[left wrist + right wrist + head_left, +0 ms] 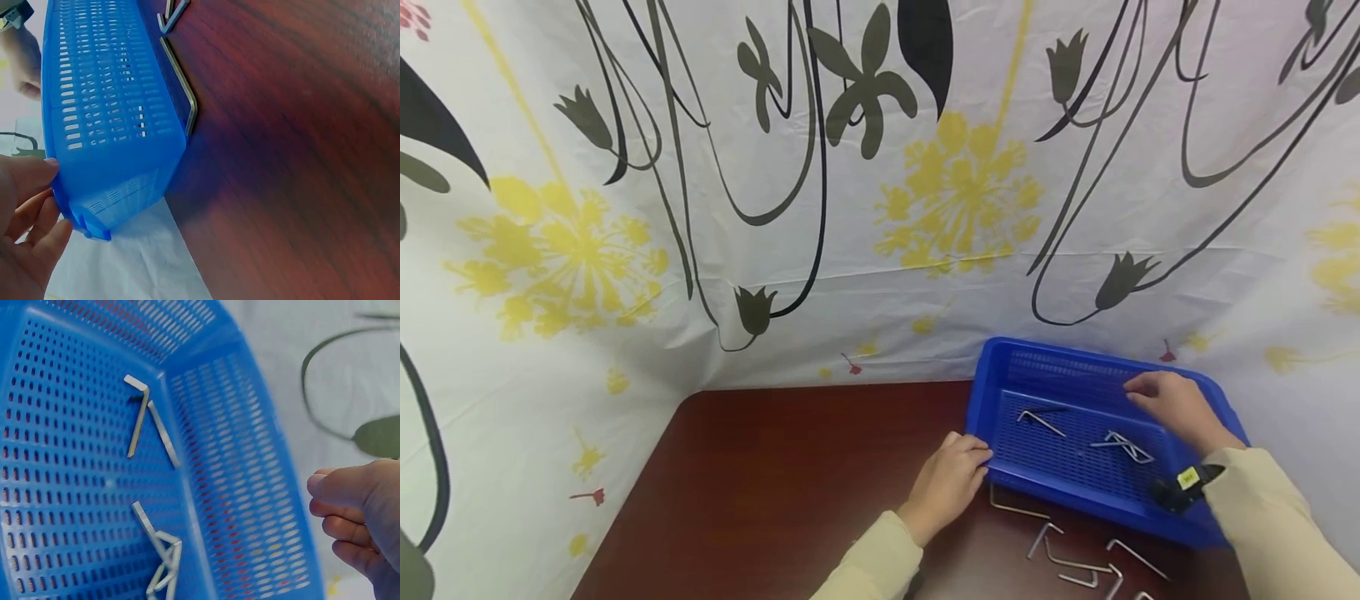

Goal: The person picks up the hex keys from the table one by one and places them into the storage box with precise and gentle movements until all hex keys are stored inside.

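A blue perforated plastic basket (1075, 492) stands at the back right of the table. My left hand (946, 483) grips its near left corner, thumb and fingers on either side of the rim (53, 147) in the left wrist view. My right hand (1176, 408) hovers by the basket's right part, fingers loosely bent and nothing in them; the right wrist view shows the hand (359, 515) beside the rim. Inside the basket lie L-shaped hex keys: one hex key (1043, 423) with another close by, and a crossed cluster of hex keys (1126, 447).
Several more hex keys lie on the dark red-brown table (775, 483) in front of the basket, among them a long brass-toned hex key (1021, 508) near its wall and a silver hex key (1138, 558). A flower-patterned cloth (850, 317) hangs behind the table.
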{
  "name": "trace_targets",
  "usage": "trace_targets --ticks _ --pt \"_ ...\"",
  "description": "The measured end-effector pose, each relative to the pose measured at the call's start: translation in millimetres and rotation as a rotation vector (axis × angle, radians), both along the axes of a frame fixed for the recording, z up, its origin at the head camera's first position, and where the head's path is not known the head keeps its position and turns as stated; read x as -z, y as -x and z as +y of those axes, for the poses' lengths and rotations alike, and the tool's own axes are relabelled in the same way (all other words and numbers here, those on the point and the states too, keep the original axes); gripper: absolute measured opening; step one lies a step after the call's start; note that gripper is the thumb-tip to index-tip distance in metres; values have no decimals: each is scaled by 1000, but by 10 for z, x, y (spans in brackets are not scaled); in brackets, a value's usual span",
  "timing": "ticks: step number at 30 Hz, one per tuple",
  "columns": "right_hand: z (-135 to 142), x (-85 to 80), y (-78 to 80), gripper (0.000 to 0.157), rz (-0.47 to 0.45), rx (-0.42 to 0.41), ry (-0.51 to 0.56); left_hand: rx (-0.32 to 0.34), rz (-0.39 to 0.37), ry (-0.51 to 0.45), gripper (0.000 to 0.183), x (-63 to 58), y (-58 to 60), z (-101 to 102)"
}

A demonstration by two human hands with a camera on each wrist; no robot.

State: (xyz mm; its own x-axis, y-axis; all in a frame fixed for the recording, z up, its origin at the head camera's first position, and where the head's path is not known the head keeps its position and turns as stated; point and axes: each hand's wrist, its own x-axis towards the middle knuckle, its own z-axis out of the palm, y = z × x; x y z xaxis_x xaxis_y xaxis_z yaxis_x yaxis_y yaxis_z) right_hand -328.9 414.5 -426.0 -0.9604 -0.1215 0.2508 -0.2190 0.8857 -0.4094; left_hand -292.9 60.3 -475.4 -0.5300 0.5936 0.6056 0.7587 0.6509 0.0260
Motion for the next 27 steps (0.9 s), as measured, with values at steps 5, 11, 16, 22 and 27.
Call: trace_targets --ticks 5,11,16,22,27 --pt "-45 -160 -107 14 92 -19 -61 11 9 -33 22 14 -76 3" --pt "25 -189 -331 10 228 -36 -117 35 -13 -59 22 24 -151 -6" --pt "31 -138 -503 12 334 -69 -130 45 -34 -89 21 45 -213 -38" --pt "-51 -99 -747 13 362 -50 -136 24 -41 -103 16 87 -258 -66" --pt "-149 18 -1024 15 318 -14 -131 7 -29 -70 12 168 -276 -92"
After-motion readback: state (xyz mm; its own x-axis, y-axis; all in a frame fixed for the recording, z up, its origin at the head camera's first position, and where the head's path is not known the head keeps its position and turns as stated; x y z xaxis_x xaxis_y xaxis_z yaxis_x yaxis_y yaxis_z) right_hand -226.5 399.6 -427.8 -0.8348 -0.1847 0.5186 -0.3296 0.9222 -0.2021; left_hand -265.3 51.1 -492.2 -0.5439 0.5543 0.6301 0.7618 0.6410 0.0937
